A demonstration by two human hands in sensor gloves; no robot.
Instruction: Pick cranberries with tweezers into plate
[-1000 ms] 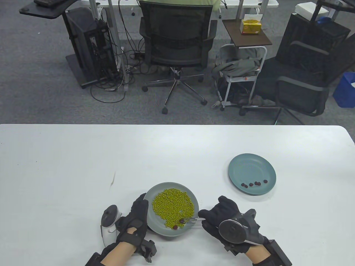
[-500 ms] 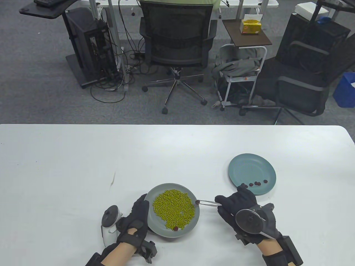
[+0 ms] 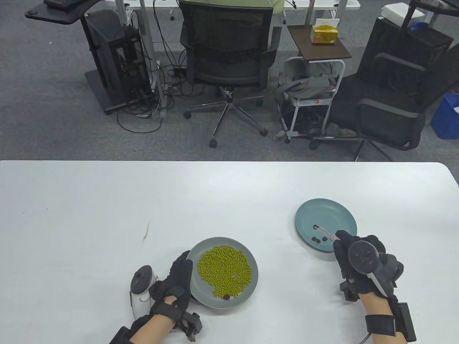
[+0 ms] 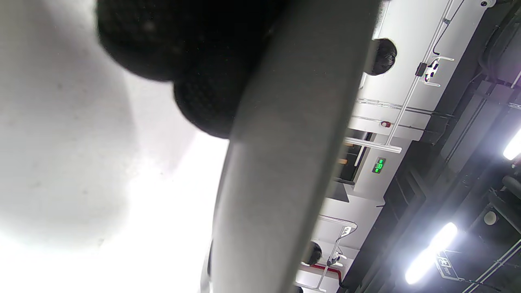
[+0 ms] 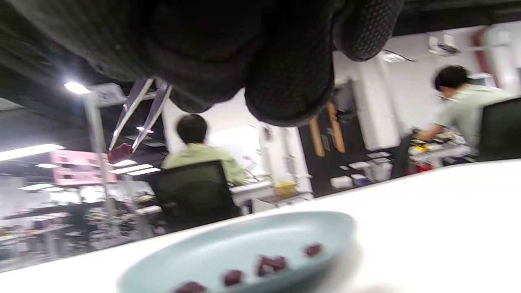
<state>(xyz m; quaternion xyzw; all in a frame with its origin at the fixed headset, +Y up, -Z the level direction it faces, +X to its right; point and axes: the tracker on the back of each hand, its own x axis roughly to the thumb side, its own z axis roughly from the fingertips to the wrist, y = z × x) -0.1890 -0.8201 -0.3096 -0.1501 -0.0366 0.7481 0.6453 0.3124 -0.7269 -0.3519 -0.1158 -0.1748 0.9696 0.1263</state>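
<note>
My right hand [image 3: 362,261] grips metal tweezers [image 3: 324,231] whose tips hold a dark red cranberry [image 5: 119,153] above the teal plate [image 3: 324,211]. Several cranberries [image 3: 318,239] lie near that plate's front rim; they also show in the right wrist view [image 5: 270,264]. My left hand [image 3: 175,283] holds the left rim of the grey plate [image 3: 251,258], which carries a heap of green beans [image 3: 224,268] and one cranberry [image 3: 226,296] at its front edge. In the left wrist view the grey plate's rim [image 4: 281,162] fills the middle, with my fingertips [image 4: 203,101] against it.
The white table [image 3: 107,215] stretches wide to the left and back. A small dark mark [image 3: 146,233] lies on it left of the grey plate. Office chairs [image 3: 229,57] and a side cart [image 3: 312,96] stand on the floor beyond the far edge.
My right hand has lifted a cranberry from the grey plate with the tweezers and carried it right to above the teal plate. My left hand has stayed on the grey plate's rim.
</note>
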